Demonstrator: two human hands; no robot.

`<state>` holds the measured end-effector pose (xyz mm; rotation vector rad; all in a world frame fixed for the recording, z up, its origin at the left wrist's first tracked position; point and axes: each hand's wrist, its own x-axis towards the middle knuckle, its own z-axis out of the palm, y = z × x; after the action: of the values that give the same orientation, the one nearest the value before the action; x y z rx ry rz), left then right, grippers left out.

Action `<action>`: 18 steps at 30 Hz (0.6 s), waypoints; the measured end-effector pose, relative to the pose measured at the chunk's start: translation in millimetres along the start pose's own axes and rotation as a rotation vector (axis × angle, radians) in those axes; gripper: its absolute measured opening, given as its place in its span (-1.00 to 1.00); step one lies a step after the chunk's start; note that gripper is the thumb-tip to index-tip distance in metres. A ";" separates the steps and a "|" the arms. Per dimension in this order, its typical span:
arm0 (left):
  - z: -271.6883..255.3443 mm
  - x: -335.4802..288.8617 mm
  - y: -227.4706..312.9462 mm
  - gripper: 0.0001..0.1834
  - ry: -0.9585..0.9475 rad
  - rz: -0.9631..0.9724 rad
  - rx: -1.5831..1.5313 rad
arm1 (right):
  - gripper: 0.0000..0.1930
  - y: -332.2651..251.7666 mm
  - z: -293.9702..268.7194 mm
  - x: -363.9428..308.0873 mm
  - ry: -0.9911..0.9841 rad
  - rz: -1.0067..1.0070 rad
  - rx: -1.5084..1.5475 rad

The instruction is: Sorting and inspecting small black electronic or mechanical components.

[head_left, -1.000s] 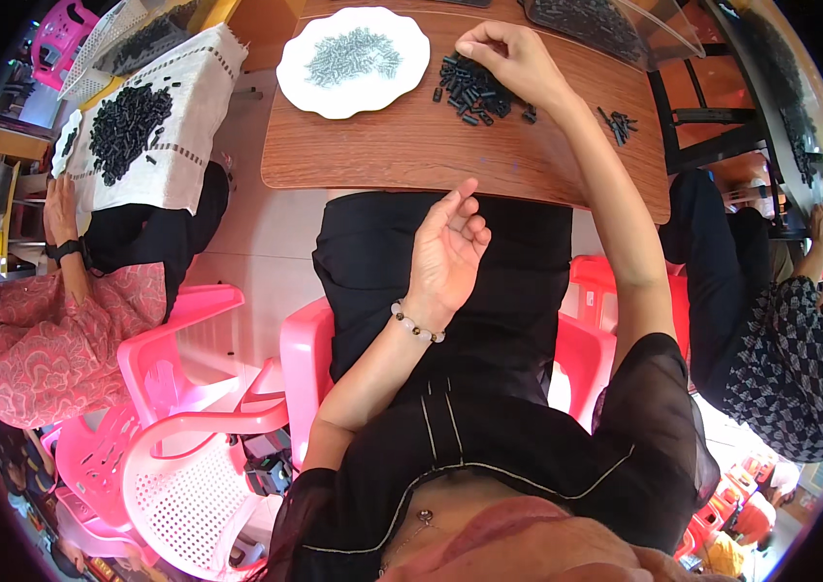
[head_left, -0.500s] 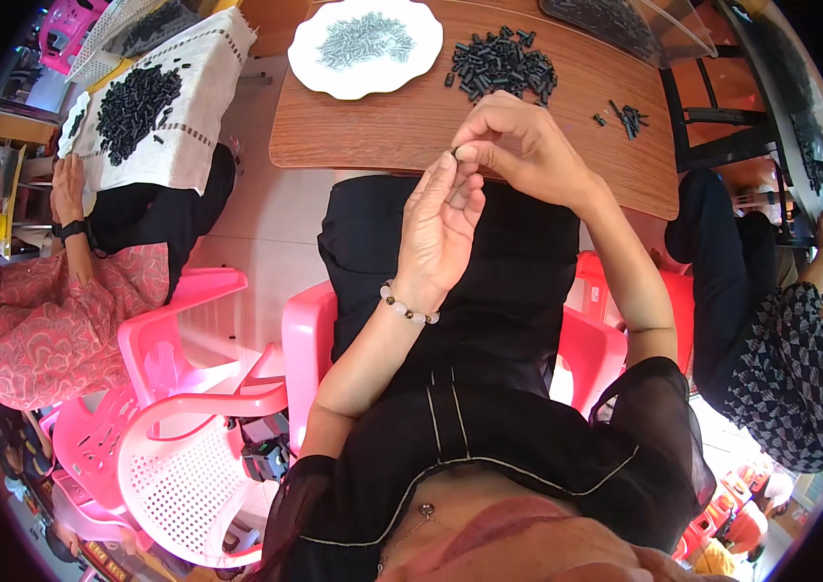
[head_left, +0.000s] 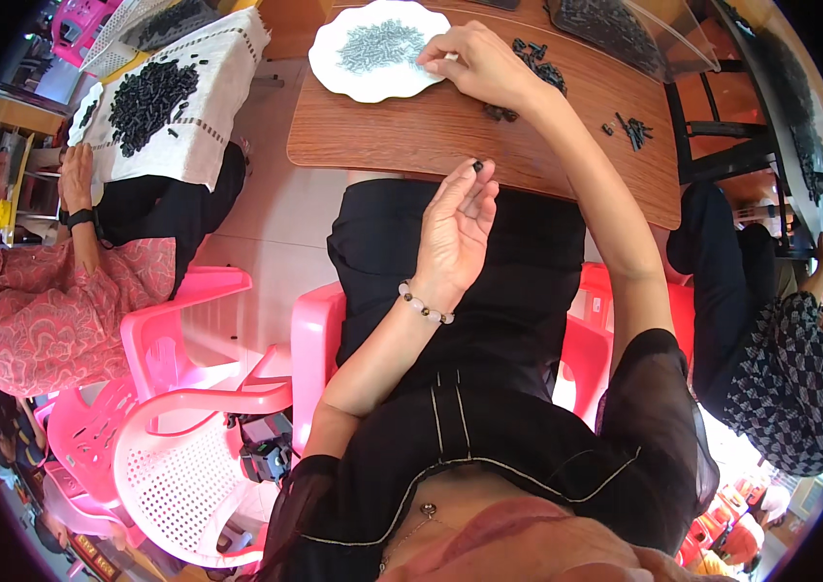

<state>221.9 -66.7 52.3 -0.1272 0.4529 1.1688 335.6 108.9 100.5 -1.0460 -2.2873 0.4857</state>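
Observation:
My left hand is raised near the front edge of the wooden table, its thumb and fingers pinching a small black cylindrical piece. Over the right rim of a white scalloped plate reaches my right hand, fingertips pinched together; whatever they hold is too small to make out. Many small clear or silvery pieces lie spread on that plate. Partly behind my right hand and forearm is a heap of black cylindrical pieces.
A smaller group of black pieces lies on the right of the table. At left, a person's hand rests by a cloth-covered table with another black heap. Pink plastic chairs stand at left.
My right hand has left the fingertips of my left hand and moved up to the plate's right rim. The left hand stays near the table edge, the black piece now showing in its fingers.

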 end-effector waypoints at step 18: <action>-5.3 4.2 -0.8 -0.84 0.042 -0.060 -0.030 | -0.90 11.4 27.0 37.7 -0.053 -0.096 -0.531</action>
<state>222.6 -65.1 45.7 -0.1898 0.4655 1.1159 305.0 142.8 86.7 -1.1628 -2.5672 -0.1495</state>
